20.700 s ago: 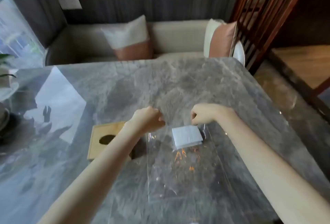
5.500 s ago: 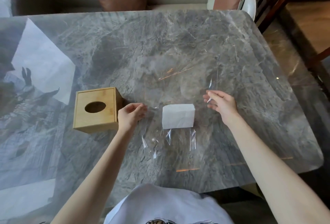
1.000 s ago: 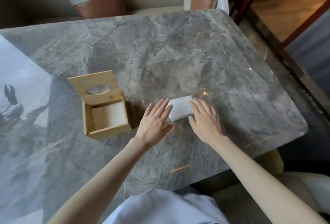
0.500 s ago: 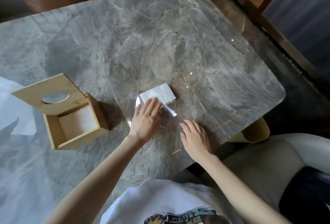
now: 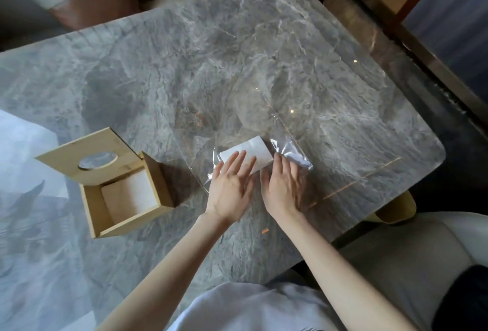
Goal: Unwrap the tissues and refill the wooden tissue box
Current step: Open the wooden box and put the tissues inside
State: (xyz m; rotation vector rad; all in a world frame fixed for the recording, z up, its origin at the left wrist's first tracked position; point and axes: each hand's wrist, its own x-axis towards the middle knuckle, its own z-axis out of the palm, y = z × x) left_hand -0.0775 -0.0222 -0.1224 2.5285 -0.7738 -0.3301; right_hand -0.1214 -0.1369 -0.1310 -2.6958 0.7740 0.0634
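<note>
Head view: a grey marble table (image 5: pixel 237 66) fills most of the picture, with a cushioned seat past its far edge at 12 o'clock.

At about 9 o'clock from the hands stands the wooden tissue box (image 5: pixel 126 198), set apart from them on the bare stone. Its lid (image 5: pixel 89 159), with an oval slot through it, is hinged up and tipped back toward 10 o'clock. The inside lies open to the camera: pale wooden walls and a light floor, and no tissues can be made out in it.

The white tissue stack (image 5: pixel 250 152) lies near the middle of the table, at roughly 3 o'clock from the box, its long side slanting from 8 toward 2 o'clock. A large sheet of clear plastic wrap (image 5: pixel 264 109) spreads flat on the table under and around it, reaching off toward 12 and 1 o'clock, with a crumpled fold at the stack's 4 o'clock side.

The left hand (image 5: pixel 231 188) is flat, fingers spread and straight, fingertips resting on the near part of the stack; it grips nothing. The right hand (image 5: pixel 284 188), just beside it, is likewise flat with fingers extended, pressed on the crumpled wrap against the stack's near right corner, holding nothing.
</note>
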